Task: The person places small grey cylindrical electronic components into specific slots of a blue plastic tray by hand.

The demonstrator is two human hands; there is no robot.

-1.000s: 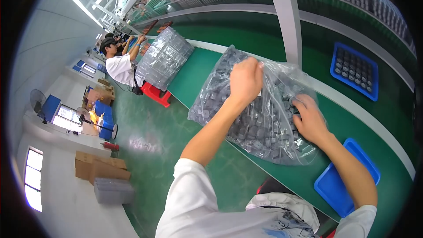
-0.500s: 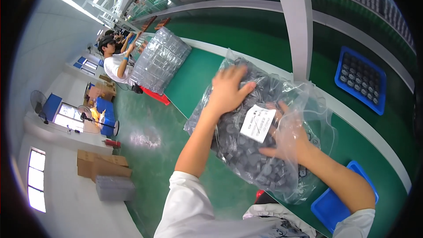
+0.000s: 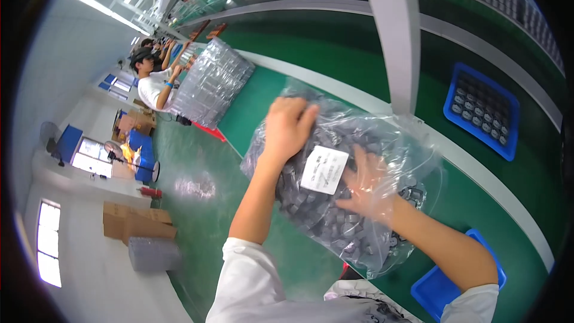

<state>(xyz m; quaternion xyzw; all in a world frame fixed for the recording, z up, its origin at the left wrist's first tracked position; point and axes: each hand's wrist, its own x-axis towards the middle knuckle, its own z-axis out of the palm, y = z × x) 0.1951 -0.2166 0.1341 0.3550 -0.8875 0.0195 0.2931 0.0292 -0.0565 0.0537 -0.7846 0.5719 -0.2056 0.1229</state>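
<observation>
A large clear plastic bag (image 3: 412,152) full of small grey plastic parts (image 3: 299,194) lies on the green bench, with a white printed label (image 3: 324,170) on it. My left hand (image 3: 285,127) is on the bag's far left side, its fingers curled down into the plastic and its thumb pointing right. Inside the bag's mouth, seen through the film, my right hand (image 3: 372,186) has its fingers spread over the parts, just right of the label. Several dark parts (image 3: 412,194) show next to my right wrist.
A blue tray (image 3: 431,290) sits under my right forearm. Beyond a grey post (image 3: 396,54), another blue tray (image 3: 481,110) holds rows of round parts. Stacked clear plastic trays (image 3: 215,84) stand at the bench's far left, beside a co-worker (image 3: 154,84). Cardboard boxes (image 3: 134,221) are on the floor.
The bag and both hands have shifted slightly left in view. My left hand's fingers, spread before, are now curled into the plastic. My right hand stays inside the bag.
</observation>
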